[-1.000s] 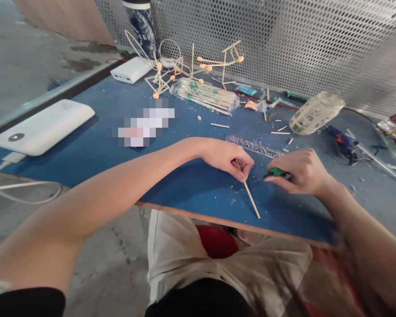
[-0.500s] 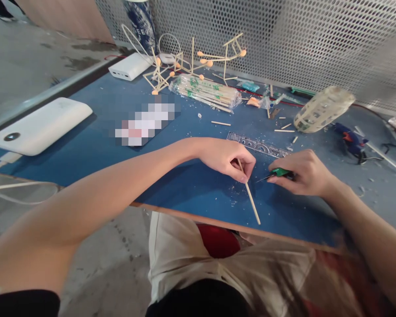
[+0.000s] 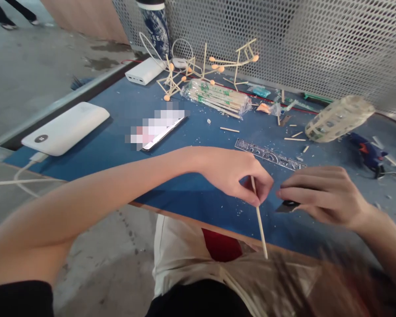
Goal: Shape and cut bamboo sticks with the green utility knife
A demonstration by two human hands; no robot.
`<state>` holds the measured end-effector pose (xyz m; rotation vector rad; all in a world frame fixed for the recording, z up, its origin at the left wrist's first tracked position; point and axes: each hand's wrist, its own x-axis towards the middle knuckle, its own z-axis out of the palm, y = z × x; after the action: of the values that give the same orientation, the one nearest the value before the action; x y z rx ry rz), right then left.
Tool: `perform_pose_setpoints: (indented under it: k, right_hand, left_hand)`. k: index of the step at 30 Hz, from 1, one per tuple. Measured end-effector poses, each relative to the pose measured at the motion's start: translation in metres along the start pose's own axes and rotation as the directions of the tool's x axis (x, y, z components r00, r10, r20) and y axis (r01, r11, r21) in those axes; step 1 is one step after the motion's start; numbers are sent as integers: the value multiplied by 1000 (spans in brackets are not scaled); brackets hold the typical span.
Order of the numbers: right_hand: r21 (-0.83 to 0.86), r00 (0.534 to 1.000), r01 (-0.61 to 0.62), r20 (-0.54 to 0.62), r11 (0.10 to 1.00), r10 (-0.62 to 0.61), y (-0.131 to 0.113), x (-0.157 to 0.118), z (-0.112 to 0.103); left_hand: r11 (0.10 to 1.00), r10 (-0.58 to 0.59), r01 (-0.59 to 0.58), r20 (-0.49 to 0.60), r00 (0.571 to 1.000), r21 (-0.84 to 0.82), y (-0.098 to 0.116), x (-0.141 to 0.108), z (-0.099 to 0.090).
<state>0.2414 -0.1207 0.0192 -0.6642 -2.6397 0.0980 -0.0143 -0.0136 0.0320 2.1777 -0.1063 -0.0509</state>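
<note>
One thin stick (image 3: 262, 233) is pinched in my left fingers (image 3: 265, 182), its lower end past the edge of the counter (image 3: 198, 202). My right fingers (image 3: 310, 193) grip a knife (image 3: 287, 205) beside it; I'd pinch firmly, keeping skin outside the blade's path.

The blue table (image 3: 119, 94) carries a large white power bank (image 3: 69, 127) and a phone (image 3: 165, 132). Farther back there lie a plastic pack of sticks (image 3: 216, 97) and some stick frames with orange joints (image 3: 171, 83). A clear ruler (image 3: 270, 155) lies near the front, and a blue glue gun (image 3: 368, 152) at the right.
</note>
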Motion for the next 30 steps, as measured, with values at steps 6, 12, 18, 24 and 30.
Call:
perform_pose_setpoints:
  k: [6, 12, 18, 24, 30]
  right_hand:
    - [2, 998, -29, 49, 1000, 28, -12, 7, 28]
    - [-145, 994, -99, 32, 984, 105, -24, -3, 47]
    - [-277, 989, -142, -5, 950, 146, -26, -8, 41]
    - [-291, 985, -169, -10, 942, 174, -28, -6, 41]
    - [-364, 987, -159, -25, 918, 161, -29, -7, 43]
  left_hand:
    - [998, -34, 34, 14, 999, 48, -22, -12, 13]
    - [992, 40, -31, -68, 997, 126, -30, -14, 27]
    - [993, 1, 6, -65, 998, 117, -27, -15, 28]
    - [994, 14, -6, -71, 997, 111, -28, -15, 31]
    - [991, 8, 1, -64, 998, 137, -29, -14, 32]
